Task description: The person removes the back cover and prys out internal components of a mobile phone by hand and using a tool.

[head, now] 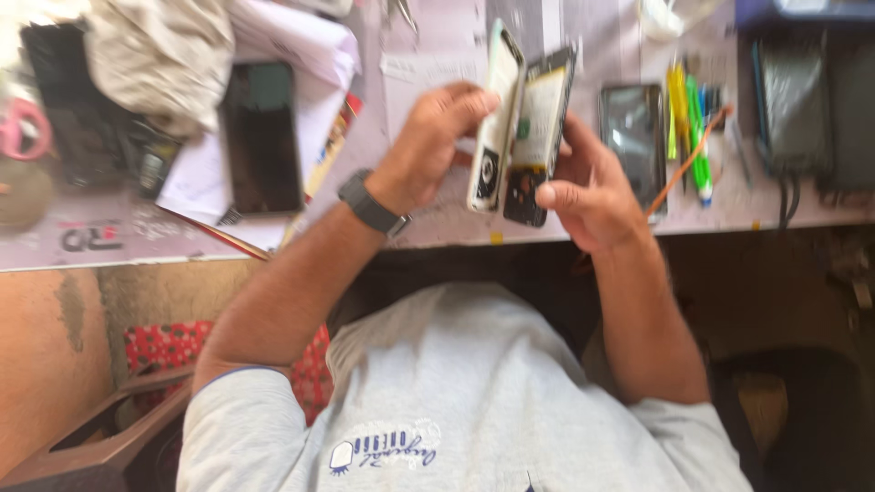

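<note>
Left grip (428, 150) pinches white back cover (492, 118); right grip (588, 187) pinches opened phone (540, 128); motion-blurred.

pale workbench (437, 55), dark phone (262, 137), papers (301, 55)

Single head-worn view, looking steeply down, close over the worktable (437, 55) edge and the wearer's lap

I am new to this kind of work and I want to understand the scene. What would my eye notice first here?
First, the two hands at the centre: the left hand holds a pale back cover, and the right hand holds the opened phone body beside it, above the table edge. Next, a dark phone lies on white papers at the left. Another phone lies at the right, beside bright green and yellow tools.
</note>
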